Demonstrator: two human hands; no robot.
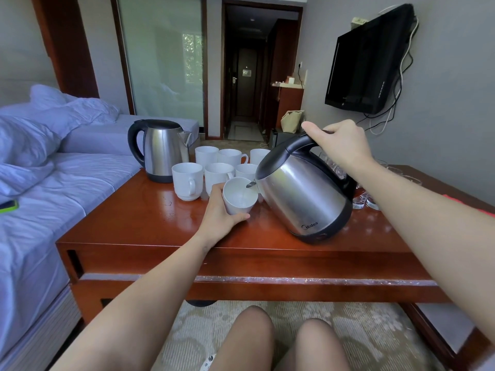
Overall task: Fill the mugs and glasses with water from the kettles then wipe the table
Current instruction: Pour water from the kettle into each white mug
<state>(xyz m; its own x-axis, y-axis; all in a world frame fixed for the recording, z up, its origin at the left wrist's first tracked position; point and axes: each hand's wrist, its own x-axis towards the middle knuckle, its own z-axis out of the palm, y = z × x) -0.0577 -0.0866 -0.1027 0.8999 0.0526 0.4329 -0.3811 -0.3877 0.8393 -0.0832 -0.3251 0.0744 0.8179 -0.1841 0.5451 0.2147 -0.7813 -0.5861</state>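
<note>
Right hand (pixel 340 145) fingers curled round tilted kettle (pixel 302 202) handle; left hand (pixel 218 219) fingers cup mug (pixel 238 198) at spout, water entering. Other mugs (pixel 187 180) beyond left fingertips, glasses (pixel 361 203), wiping: apparently pending.

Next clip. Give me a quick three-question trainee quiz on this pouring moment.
1. Which hand grips the tilted kettle by its handle?
2. True or false: the left hand holds the white mug under the spout.
3. The upright kettle stands on: A) the table, B) a chair, C) a shelf.
Key: 1 the right hand; 2 true; 3 A.
</note>
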